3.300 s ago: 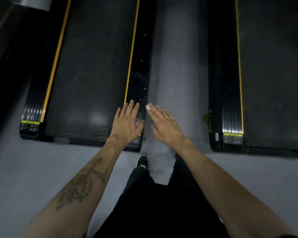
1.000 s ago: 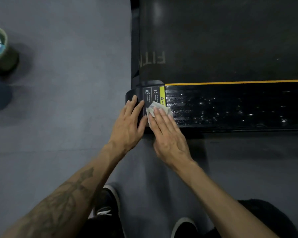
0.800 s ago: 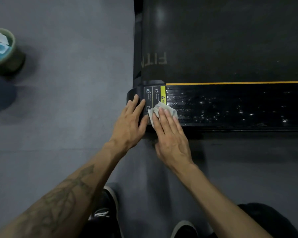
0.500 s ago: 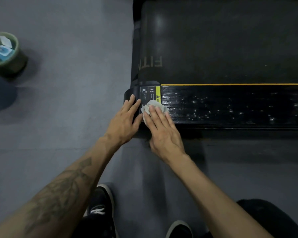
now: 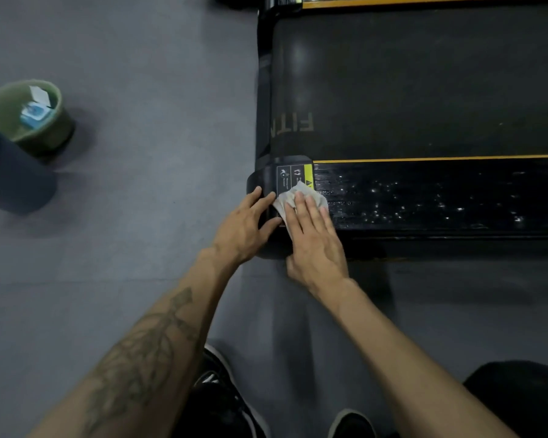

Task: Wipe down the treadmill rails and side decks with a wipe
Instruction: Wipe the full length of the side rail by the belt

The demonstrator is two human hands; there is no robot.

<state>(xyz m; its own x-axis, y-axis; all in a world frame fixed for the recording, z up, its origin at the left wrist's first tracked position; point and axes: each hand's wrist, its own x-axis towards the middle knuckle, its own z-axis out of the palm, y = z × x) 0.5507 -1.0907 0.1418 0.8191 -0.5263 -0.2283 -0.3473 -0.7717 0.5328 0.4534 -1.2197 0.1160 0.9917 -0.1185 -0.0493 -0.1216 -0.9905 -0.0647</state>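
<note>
right hand [image 5: 314, 238] flat, fingers straight, pressing wipe [image 5: 298, 197] on side deck [image 5: 424, 197] | left hand [image 5: 244, 222] open, resting on deck's end cap | green bin [image 5: 49, 134] at 9 o'clock

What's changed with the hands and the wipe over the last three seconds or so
The view swung from the gap between two treadmills to the rear corner of one. The wipe, earlier barely showing at the right hand's fingertips, is now pressed flat on the side deck beside the warning label. The left hand still rests open on the end cap.
</note>
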